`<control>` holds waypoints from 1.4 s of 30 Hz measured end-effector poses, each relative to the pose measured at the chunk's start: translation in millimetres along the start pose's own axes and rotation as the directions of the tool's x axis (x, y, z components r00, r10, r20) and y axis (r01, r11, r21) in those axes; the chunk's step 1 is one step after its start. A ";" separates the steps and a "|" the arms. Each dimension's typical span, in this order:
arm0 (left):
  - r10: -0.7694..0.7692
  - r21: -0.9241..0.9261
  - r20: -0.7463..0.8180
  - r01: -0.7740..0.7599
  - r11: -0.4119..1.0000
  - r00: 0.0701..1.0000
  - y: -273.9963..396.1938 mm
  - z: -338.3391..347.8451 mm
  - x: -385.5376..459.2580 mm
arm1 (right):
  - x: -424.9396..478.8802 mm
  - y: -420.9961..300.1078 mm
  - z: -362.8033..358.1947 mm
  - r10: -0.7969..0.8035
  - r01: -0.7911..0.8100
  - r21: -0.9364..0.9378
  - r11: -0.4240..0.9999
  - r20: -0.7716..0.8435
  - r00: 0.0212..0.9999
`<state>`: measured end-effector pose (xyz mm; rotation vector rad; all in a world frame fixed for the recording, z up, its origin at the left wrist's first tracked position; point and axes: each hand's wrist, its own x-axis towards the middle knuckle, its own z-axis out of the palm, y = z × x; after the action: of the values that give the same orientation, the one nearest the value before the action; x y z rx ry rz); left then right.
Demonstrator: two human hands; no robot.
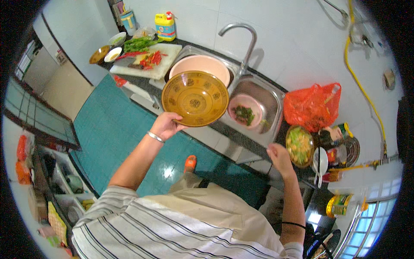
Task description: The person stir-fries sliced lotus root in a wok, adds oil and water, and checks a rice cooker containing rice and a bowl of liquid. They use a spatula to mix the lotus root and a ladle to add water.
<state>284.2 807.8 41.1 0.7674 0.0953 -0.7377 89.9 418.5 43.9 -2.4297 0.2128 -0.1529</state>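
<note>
My left hand [166, 125], with a bracelet at the wrist, grips the near rim of a brown glazed bowl [195, 97]. The bowl bears dark stamped patterns, and I see nothing in it. It is tilted with its inside towards me, in front of a pale pink basin [200, 63] at the left sink bowl. Near the counter's front edge, my right hand [279, 157] has its fingers curled in and nothing visible in them. Just beyond it stands a dish of chopped green and yellowish food [299, 145]. A small pink basin [259, 111] with leafy greens sits in the right sink bowl [273, 97].
On the left counter lies a white cutting board [168, 53] with cut red peppers [152, 61] and green leaves [139, 44]. A curved faucet [254, 39] rises behind the sink. A red plastic bag [312, 105] and a white ladle [320, 162] are at the right.
</note>
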 end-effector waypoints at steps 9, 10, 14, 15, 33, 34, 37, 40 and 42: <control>0.057 -0.028 0.009 -0.057 0.998 0.998 89.4 -27.5 137.5 | 325.4 -5.1 71.6 -0.039 -0.024 -0.478 0.878 -0.121 0.992; 0.003 -0.039 0.073 0.000 0.999 0.997 95.0 -31.5 154.3 | 339.7 6.2 75.1 -0.131 0.037 -0.504 0.863 -0.152 0.980; -0.002 -0.017 -0.012 0.001 1.000 1.000 101.2 -19.9 201.7 | 370.4 32.2 91.8 0.059 -0.081 -0.500 0.862 -0.059 0.996; -0.028 -0.034 0.017 0.029 0.999 0.999 98.2 -25.2 215.3 | 372.4 33.6 94.3 0.218 -0.166 -0.486 0.858 0.053 0.974; -0.037 -0.063 0.106 0.044 0.997 0.994 114.6 -19.1 268.3 | 374.1 -3.1 89.5 0.187 -0.121 -0.563 0.817 0.062 0.980; -0.051 -0.048 0.102 0.056 0.997 0.993 115.5 -20.8 268.1 | 374.8 0.5 89.6 0.194 -0.122 -0.565 0.816 0.070 0.979; -0.088 -0.038 0.089 0.091 0.995 0.992 117.3 -24.6 267.5 | 380.5 10.7 86.1 0.210 -0.109 -0.587 0.802 0.106 0.972; -0.111 -0.072 0.101 0.118 0.990 0.989 114.7 -27.0 265.3 | 393.7 16.6 74.6 0.188 -0.060 -0.667 0.743 0.121 0.975; -0.126 -0.057 0.150 0.136 0.989 0.981 112.8 -37.9 262.4 | 399.9 12.4 63.1 0.130 -0.040 -0.748 0.663 0.063 0.989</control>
<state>559.4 737.5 -7.1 0.6458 0.0382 -0.9095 490.7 371.6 9.5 -3.2386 0.4030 0.1565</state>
